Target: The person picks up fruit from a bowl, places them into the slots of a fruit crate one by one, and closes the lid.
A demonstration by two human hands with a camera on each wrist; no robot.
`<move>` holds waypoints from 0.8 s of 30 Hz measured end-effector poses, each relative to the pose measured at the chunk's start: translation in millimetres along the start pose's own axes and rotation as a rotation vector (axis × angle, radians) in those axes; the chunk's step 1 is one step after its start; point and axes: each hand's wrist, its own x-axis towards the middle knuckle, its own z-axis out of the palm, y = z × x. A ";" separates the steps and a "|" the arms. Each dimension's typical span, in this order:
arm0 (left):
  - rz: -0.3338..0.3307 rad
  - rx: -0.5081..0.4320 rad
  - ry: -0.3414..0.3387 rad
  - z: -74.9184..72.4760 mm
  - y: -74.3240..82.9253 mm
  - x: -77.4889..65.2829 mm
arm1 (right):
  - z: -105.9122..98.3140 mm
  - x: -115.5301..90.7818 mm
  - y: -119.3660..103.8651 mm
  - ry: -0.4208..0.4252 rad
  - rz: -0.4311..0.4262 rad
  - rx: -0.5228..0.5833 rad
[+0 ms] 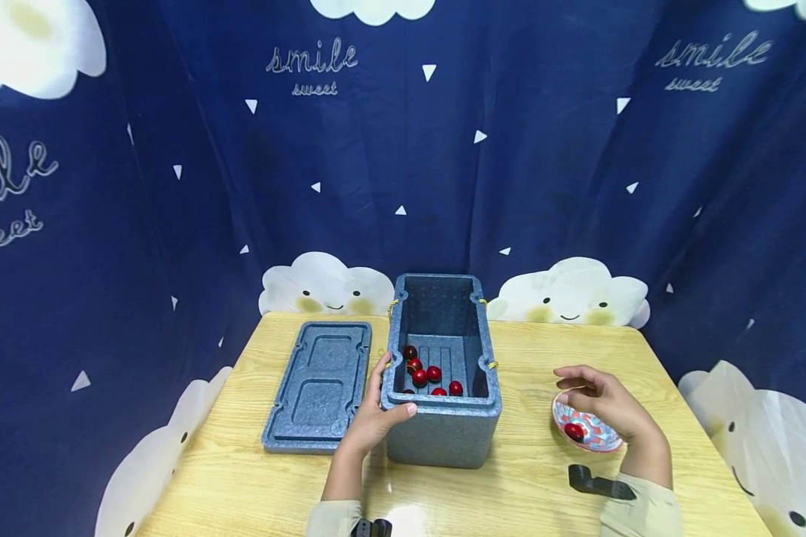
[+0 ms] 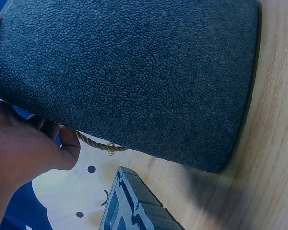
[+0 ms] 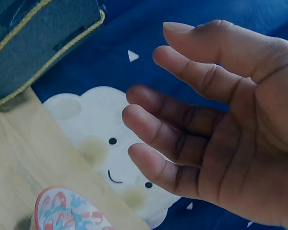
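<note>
My left hand point(image 1: 371, 425) holds the near left corner of a deep blue-grey foam box point(image 1: 443, 440), thumb over the front rim and fingers along the left side. Inside the box lie several small, shiny, round red fruits point(image 1: 433, 374); their exact kind is unclear. To the right, my right hand point(image 1: 607, 403) hovers over a patterned bowl point(image 1: 603, 440) with its fingers loosely bent and nothing between them. One red fruit point(image 1: 574, 432) sits in that bowl. In the right wrist view only part of the bowl point(image 3: 67, 211) appears, below the hand.
The matching foam lid point(image 1: 319, 388) lies flat on the wooden table point(image 1: 242, 492), left of the box. Yellow rope point(image 3: 53, 60) runs along the box's side. A dark blue curtain point(image 1: 403, 149) with clouds surrounds the table.
</note>
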 end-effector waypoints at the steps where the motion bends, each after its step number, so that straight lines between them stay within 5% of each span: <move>1: 0.001 -0.003 0.000 0.0 0.0 0.1 | -1.0 -1.2 2.1 0.005 -0.001 0.005; 24: 0.030 -0.043 -0.016 -0.1 -3.9 1.9 | -5.1 -18.2 81.5 0.162 0.264 0.155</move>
